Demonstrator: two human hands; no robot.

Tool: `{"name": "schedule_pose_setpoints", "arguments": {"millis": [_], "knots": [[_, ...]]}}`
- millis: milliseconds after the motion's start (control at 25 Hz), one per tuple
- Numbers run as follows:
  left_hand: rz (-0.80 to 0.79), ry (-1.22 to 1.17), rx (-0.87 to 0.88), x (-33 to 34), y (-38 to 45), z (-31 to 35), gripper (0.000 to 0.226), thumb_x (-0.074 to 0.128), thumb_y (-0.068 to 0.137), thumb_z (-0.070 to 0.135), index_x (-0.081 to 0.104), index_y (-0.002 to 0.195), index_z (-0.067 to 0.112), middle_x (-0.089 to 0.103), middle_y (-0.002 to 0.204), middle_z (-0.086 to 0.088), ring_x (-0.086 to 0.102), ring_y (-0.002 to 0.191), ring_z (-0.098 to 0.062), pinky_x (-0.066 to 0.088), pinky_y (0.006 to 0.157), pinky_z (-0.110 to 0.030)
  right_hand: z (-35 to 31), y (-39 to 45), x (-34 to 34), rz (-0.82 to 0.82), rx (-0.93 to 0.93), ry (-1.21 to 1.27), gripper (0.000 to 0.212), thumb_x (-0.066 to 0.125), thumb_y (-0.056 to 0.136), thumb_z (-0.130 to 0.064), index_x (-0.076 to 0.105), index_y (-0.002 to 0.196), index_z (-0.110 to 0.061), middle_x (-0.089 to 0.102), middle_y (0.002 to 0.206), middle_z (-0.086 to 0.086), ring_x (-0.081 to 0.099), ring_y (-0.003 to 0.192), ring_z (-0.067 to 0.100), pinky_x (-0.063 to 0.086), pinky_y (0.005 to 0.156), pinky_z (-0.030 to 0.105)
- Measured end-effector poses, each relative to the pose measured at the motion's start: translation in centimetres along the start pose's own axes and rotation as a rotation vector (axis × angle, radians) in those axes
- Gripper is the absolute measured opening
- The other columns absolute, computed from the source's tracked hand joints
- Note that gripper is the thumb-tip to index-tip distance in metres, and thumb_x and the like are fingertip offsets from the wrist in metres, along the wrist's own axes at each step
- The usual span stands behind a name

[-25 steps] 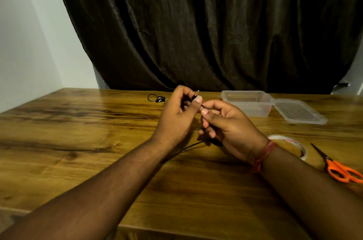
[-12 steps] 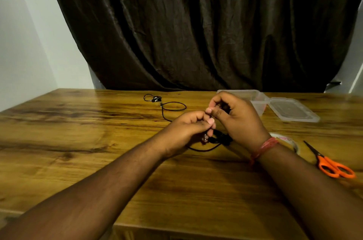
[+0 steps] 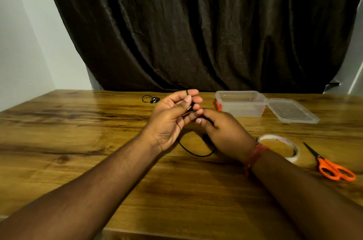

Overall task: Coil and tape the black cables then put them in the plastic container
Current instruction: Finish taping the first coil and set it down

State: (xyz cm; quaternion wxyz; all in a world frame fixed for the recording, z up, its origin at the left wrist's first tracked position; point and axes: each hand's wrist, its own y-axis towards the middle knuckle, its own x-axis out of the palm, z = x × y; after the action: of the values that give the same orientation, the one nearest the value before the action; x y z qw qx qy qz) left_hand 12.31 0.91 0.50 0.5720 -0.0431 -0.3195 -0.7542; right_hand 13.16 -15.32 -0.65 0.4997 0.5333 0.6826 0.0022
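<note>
My left hand (image 3: 172,120) is raised palm-up over the middle of the table, its thumb pinching the plug end of a thin black cable (image 3: 193,151) against the fingers; a turn of the cable crosses the top finger. My right hand (image 3: 225,133) sits just right of it, fingers curled round the same cable, which loops down onto the wood below both hands. A second black cable (image 3: 150,99) lies in a small bundle at the back. The clear plastic container (image 3: 240,103) stands open at the back right.
The container's lid (image 3: 290,110) lies flat beside it on the right. A roll of clear tape (image 3: 279,146) sits by my right wrist, with orange-handled scissors (image 3: 332,167) further right. A dark curtain hangs behind the wooden table (image 3: 78,141).
My left hand has lifted and turned palm-up with the plug end. My right hand has dropped lower on the cable. The loop that lay toward the back is gone from there.
</note>
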Motion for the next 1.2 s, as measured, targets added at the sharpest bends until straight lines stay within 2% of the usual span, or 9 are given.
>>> {"name": "schedule_pose_setpoints", "arguments": {"millis": [160, 240, 320, 400, 560, 760, 1000, 1080, 1200], "knots": [[0.135, 0.037, 0.089, -0.6, 0.7, 0.5, 0.021, 0.053, 0.095, 0.0, 0.065, 0.11, 0.006, 0.074, 0.091, -0.005, 0.07, 0.085, -0.014, 0.057, 0.083, -0.029, -1.1, -0.2, 0.5, -0.083, 0.183, 0.388, 0.016, 0.051, 0.101, -0.022, 0.063, 0.109, -0.028, 0.064, 0.083, 0.01, 0.066, 0.063, 0.01, 0.043, 0.048, 0.009], [0.193, 0.161, 0.14, -0.8, 0.8, 0.6, 0.021, 0.052, 0.096, 0.0, 0.067, 0.109, 0.01, 0.075, 0.092, -0.003, 0.07, 0.088, -0.016, 0.056, 0.083, -0.027, -1.5, -0.4, 0.4, -0.126, 0.209, 0.477, 0.018, 0.05, 0.101, -0.023, 0.064, 0.111, -0.028, 0.061, 0.08, 0.009, 0.066, 0.054, 0.017, 0.046, 0.045, 0.017], [0.207, 0.406, 0.184, -0.8, 0.6, 0.4, 0.023, 0.052, 0.097, 0.002, 0.067, 0.106, 0.017, 0.075, 0.089, 0.003, 0.07, 0.088, -0.011, 0.055, 0.077, -0.022, -1.7, -0.5, 0.4, -0.121, 0.128, 0.309, 0.014, 0.053, 0.099, -0.025, 0.066, 0.104, -0.027, 0.066, 0.078, 0.006, 0.063, 0.052, 0.015, 0.048, 0.05, 0.026], [0.148, 0.665, 0.176, -0.7, 0.3, -0.1, 0.026, 0.053, 0.098, 0.005, 0.067, 0.105, 0.026, 0.075, 0.089, 0.008, 0.069, 0.089, -0.005, 0.053, 0.074, -0.02, -1.6, -0.5, 0.1, -0.035, 0.042, 0.143, 0.009, 0.059, 0.095, -0.026, 0.068, 0.095, -0.025, 0.069, 0.079, 0.004, 0.062, 0.067, 0.015, 0.05, 0.064, 0.034], [0.048, 0.968, 0.115, -0.6, 0.3, -0.4, 0.026, 0.053, 0.098, 0.009, 0.065, 0.108, 0.03, 0.071, 0.101, 0.009, 0.065, 0.1, -0.002, 0.051, 0.09, -0.024, -1.1, -0.2, -1.5, 0.168, -0.035, 0.022, 0.005, 0.067, 0.087, -0.023, 0.071, 0.089, -0.025, 0.066, 0.079, -0.01, 0.059, 0.076, 0.005, 0.046, 0.066, 0.023], [-0.121, 0.824, -0.063, -0.3, -0.2, -0.3, 0.02, 0.047, 0.1, 0.002, 0.064, 0.108, 0.005, 0.069, 0.092, -0.004, 0.065, 0.086, -0.006, 0.053, 0.084, -0.025, -0.5, 0.0, -2.5, 0.289, -0.13, -0.1, 0.008, 0.069, 0.086, -0.016, 0.069, 0.09, -0.023, 0.057, 0.086, -0.012, 0.054, 0.08, 0.003, 0.043, 0.069, 0.017], [-0.297, 0.398, -0.199, -0.3, -0.9, -0.3, 0.023, 0.046, 0.098, 0.002, 0.067, 0.107, 0.006, 0.066, 0.084, -0.006, 0.064, 0.082, -0.018, 0.053, 0.083, -0.042, -0.4, 0.1, -2.7, 0.394, -0.124, -0.047, 0.012, 0.065, 0.089, -0.008, 0.069, 0.092, -0.019, 0.057, 0.09, -0.012, 0.056, 0.09, -0.001, 0.038, 0.074, 0.005], [-0.316, 0.291, -0.176, -0.2, -0.9, 0.2, 0.02, 0.052, 0.095, 0.009, 0.07, 0.104, 0.009, 0.067, 0.082, -0.006, 0.066, 0.079, -0.019, 0.055, 0.08, -0.041, -0.6, 0.3, -2.4, 0.399, -0.078, 0.056, 0.013, 0.061, 0.092, -0.014, 0.07, 0.091, -0.023, 0.061, 0.087, -0.014, 0.058, 0.088, -0.001, 0.043, 0.076, 0.011], [-0.286, 0.151, -0.076, 0.1, -0.7, 0.9, 0.021, 0.052, 0.094, 0.011, 0.072, 0.096, 0.011, 0.067, 0.078, -0.005, 0.068, 0.073, -0.018, 0.059, 0.072, -0.034, -1.6, 0.1, -0.9, 0.168, 0.034, 0.434, 0.025, 0.051, 0.099, -0.016, 0.068, 0.089, -0.031, 0.065, 0.074, -0.013, 0.059, 0.067, 0.003, 0.05, 0.062, 0.027]]}}
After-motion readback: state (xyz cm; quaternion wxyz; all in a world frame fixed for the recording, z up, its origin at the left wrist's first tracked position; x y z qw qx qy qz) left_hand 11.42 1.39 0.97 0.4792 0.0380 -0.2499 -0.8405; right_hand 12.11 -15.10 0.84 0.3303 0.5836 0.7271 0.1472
